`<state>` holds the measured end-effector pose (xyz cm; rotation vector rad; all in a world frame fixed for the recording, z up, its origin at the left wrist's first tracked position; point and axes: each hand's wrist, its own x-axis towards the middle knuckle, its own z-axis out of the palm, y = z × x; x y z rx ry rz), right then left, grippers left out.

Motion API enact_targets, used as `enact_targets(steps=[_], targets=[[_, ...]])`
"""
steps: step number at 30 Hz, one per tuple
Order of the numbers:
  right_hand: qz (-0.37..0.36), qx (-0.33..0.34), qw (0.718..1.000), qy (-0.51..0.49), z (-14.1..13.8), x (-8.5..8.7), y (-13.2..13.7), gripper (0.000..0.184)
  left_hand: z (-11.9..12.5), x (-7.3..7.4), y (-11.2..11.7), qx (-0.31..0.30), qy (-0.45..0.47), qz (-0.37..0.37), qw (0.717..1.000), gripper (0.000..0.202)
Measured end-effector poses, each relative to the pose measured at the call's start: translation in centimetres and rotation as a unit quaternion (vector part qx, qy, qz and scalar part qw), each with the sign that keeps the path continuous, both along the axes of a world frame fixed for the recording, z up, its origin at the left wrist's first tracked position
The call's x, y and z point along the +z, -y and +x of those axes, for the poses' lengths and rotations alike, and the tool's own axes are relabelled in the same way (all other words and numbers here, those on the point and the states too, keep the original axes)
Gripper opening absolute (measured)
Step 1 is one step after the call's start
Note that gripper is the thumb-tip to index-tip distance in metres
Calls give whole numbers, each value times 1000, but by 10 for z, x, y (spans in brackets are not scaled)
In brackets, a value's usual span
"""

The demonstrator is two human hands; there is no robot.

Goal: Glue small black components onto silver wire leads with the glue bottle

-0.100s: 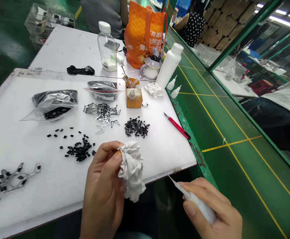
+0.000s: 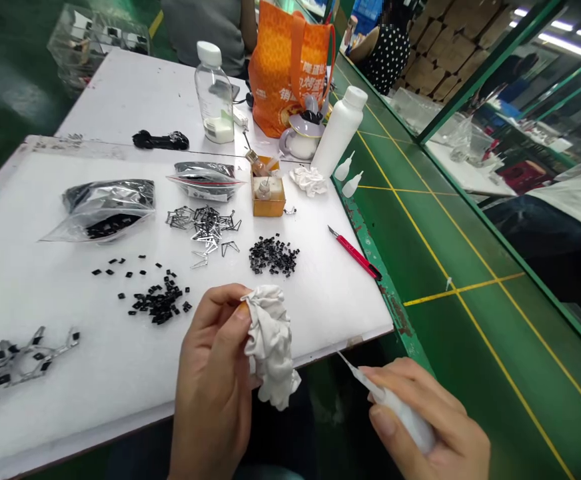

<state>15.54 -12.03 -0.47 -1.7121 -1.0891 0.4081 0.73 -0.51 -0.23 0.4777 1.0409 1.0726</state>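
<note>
My left hand (image 2: 215, 380) pinches a crumpled white cloth (image 2: 273, 347) between thumb and fingers above the front edge of the table. To its right, my right hand (image 2: 430, 420) is closed round a small white squeeze bottle (image 2: 405, 413), whose thin nozzle points up and left towards the cloth without touching it. Beyond my hands lie a pile of small black parts (image 2: 273, 255), a second pile of black parts (image 2: 160, 301) and a heap of thin metal frames (image 2: 208, 223). Metal frames with black pieces on them (image 2: 20, 363) lie at the left.
A red utility knife (image 2: 354, 252) lies near the right edge. Behind stand a small yellow box (image 2: 269, 207), a white bottle (image 2: 339, 130), a clear bottle (image 2: 215, 100) and an orange bag (image 2: 283, 73). Plastic bags (image 2: 113, 207) lie at left. A green belt surface (image 2: 450, 333) runs alongside.
My left hand has shifted slightly right with the cloth, closer to the nozzle. My right hand has barely moved.
</note>
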Motion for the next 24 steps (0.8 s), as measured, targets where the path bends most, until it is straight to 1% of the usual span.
enact_targets(steps=[2, 3, 5, 7, 10, 11, 13, 15, 17, 20, 24], targets=[[-2, 22, 1000, 14, 6, -2, -1, 14, 6, -2, 2, 9, -15, 18, 1000, 11], [-4, 36, 999, 22, 10, -4, -1, 14, 10, -3, 2, 2, -26, 35, 999, 9], [-10, 47, 999, 15, 18, -11, -2, 15, 20, -5, 0, -25, -59, 96, 993, 6], [-9, 28, 999, -35, 26, -21, -5, 17, 33, -7, -5, -44, -91, 157, 983, 5], [-11, -5, 992, -125, 36, -38, -12, 22, 52, -15, -17, -70, -111, 197, 972, 3], [-16, -10, 989, -144, 40, -44, -14, 25, 56, -19, -22, -85, -119, 210, 967, 8], [-28, -13, 984, -174, 45, -54, -20, 30, 61, -26, -30, -138, -139, 226, 954, 23], [-35, -15, 979, -202, 49, -61, -25, 34, 60, -31, -35, -184, -165, 238, 939, 32], [-37, -22, 973, -229, 51, -66, -29, 37, 53, -33, -38, -206, -194, 249, 926, 37], [-40, -40, 967, -249, 50, -70, -36, 39, 39, -32, -40, -201, -238, 261, 913, 41], [-58, -43, 980, -186, 44, -71, -48, 40, 12, -33, -42, -173, -274, 268, 907, 38]])
